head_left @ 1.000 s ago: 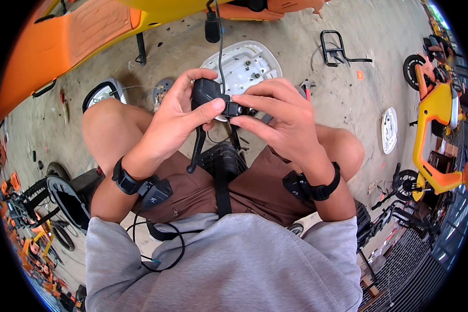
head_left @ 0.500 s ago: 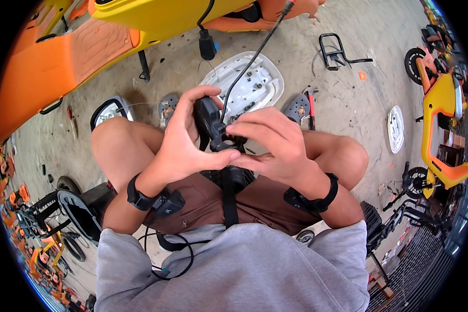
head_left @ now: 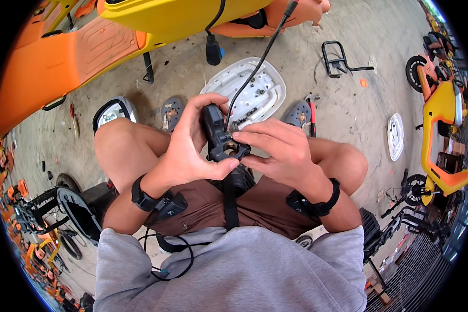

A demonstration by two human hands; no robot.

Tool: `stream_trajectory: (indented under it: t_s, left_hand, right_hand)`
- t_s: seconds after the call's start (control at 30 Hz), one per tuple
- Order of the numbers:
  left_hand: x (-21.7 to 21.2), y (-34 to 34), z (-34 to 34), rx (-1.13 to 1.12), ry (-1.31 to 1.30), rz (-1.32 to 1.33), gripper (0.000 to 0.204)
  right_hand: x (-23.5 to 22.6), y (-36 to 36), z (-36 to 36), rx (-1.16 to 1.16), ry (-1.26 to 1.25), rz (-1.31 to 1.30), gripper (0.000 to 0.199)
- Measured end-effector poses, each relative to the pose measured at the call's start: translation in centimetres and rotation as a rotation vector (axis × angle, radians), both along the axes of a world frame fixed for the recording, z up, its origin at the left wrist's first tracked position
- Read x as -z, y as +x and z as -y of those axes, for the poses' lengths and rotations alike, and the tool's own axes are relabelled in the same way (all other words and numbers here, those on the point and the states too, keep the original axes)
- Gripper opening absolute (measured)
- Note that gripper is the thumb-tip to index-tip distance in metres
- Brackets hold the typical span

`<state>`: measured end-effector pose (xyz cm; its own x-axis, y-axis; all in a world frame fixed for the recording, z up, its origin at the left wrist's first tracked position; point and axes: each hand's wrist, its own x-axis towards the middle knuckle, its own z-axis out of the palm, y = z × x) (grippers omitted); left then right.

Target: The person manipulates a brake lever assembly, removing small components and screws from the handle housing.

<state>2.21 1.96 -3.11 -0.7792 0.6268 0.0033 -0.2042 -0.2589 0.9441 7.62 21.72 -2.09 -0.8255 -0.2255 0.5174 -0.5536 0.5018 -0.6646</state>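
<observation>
Your left hand (head_left: 187, 156) has its thumb and fingers clamped on the black housing (head_left: 214, 130), mid-frame, while your right hand (head_left: 283, 148) pinches the ring (head_left: 221, 156) at its lower end. The black cable (head_left: 265, 54) looks attached, running toward the top edge; no bar shows in the ring, and whether it is fastened cannot be told.

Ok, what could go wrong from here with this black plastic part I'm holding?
If your left hand or right hand slips, the black plastic part could fall onto the white plastic shell and scatter its small dark pieces. A tug on the black cable meeting it might twist it. The red-handled hammer lies by the grey perforated shoe, where a foot could knock it.
</observation>
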Motion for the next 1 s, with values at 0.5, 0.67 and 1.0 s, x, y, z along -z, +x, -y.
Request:
stream_trajectory:
  t_s: [0.5,0.67,1.0]
  left_hand:
    - [1.6,0.5,-0.4,-0.142,-0.228,-0.213,0.089]
    - [2.3,0.1,-3.1,-0.142,-0.197,-0.021,0.078]
    - [3.8,-0.2,-4.2,-0.151,-0.238,-0.082,0.095]
  right_hand:
    - [-0.8,-0.1,0.6,0.038,0.242,0.04,0.039]
    - [-0.1,0.6,0.1,0.198,0.298,0.119,0.031]
    - [-0.1,0.5,0.1,0.195,0.273,0.14,0.028]
